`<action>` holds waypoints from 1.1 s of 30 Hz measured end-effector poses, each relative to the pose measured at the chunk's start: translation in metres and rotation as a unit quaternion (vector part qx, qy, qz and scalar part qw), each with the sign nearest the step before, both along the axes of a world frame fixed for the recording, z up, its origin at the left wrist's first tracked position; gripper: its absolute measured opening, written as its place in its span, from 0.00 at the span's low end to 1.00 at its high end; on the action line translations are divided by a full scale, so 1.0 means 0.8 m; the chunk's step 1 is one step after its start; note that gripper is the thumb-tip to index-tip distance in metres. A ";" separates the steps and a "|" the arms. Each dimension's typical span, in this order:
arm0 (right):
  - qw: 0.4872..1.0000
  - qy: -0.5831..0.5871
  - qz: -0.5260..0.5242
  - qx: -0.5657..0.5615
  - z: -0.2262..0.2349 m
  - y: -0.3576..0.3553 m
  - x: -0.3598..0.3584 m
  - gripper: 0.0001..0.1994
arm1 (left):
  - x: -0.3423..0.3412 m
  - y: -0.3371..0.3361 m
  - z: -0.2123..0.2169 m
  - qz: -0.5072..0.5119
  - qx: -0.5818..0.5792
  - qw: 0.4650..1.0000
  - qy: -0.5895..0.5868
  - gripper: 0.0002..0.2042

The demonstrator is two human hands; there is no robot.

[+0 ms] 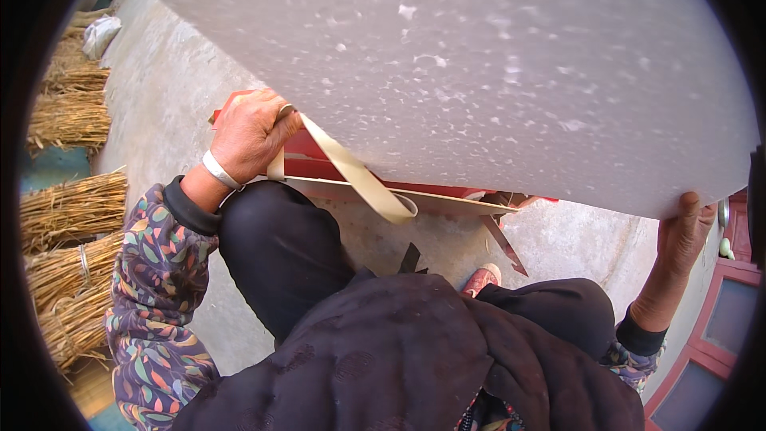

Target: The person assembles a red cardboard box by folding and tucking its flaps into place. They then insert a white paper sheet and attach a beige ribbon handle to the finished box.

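A large grey sheet with white speckles (479, 72) fills the upper part of the head view, tilted up in front of me. My left hand (251, 134), with a white band at its wrist, is closed near the sheet's left edge. It pinches a cream-coloured flat strip (351, 169), which curls down in a loop over my knee. My right hand (683, 244) grips the sheet's lower right corner, thumb on the near face and the other fingers partly hidden. Beneath the sheet's lower edge shows a red object with a pale rim (315, 161), mostly covered.
Bundles of dry straw (72, 224) are stacked along the left, with a white bag (101, 36) on top. A dark strip (410, 259) and a brownish strip (504, 244) show near my red shoe (483, 278). Red-framed panels (722, 311) stand at the right.
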State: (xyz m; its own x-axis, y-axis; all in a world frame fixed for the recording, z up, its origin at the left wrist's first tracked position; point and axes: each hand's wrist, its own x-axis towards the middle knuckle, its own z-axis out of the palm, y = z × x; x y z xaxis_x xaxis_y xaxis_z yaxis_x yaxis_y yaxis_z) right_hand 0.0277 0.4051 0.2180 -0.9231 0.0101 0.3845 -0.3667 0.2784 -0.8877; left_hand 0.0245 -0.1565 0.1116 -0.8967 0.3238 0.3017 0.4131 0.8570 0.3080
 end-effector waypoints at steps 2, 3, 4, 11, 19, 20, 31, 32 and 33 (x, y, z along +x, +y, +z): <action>1.000 -0.003 0.014 0.028 -0.001 0.004 0.000 0.31 | -0.001 0.001 0.002 0.014 0.001 1.000 0.011 0.09; 0.999 -0.001 0.018 0.043 -0.002 0.006 0.000 0.31 | -0.001 0.002 0.004 0.011 -0.003 1.000 0.009 0.09; 0.999 -0.002 0.016 0.042 -0.003 0.009 -0.001 0.32 | 0.000 0.003 0.005 0.008 -0.007 1.000 0.007 0.09; 0.999 -0.009 -0.020 -0.046 0.000 0.042 -0.037 0.32 | 0.022 0.009 0.015 0.031 0.319 0.890 -0.324 0.13; 0.997 -0.045 -0.044 0.036 -0.022 0.023 -0.067 0.32 | 0.018 0.050 0.049 0.069 0.262 0.851 -0.449 0.17; 0.996 -0.064 -0.046 0.049 -0.026 0.009 -0.072 0.35 | 0.018 0.054 0.054 0.059 0.213 0.876 -0.428 0.17; 0.933 -0.344 0.091 -0.056 -0.151 -0.186 -0.155 0.33 | 0.059 0.072 0.066 -0.100 -0.079 0.985 -0.118 0.11; 0.914 -0.389 0.098 -0.061 -0.176 -0.201 -0.154 0.33 | 0.062 0.072 0.068 -0.108 -0.074 0.984 -0.119 0.11; 0.894 -0.425 0.124 -0.074 -0.201 -0.214 -0.152 0.33 | 0.064 0.071 0.068 -0.112 -0.070 0.984 -0.122 0.12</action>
State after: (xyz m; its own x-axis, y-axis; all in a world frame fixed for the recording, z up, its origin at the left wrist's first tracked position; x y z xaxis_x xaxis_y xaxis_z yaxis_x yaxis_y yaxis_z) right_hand -0.0937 0.2338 0.0573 -0.8618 -0.2424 -0.4457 0.4237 0.1393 -0.8950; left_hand 0.0759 -0.0994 0.1663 -0.8383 0.5446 0.0252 0.5250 0.7941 0.3062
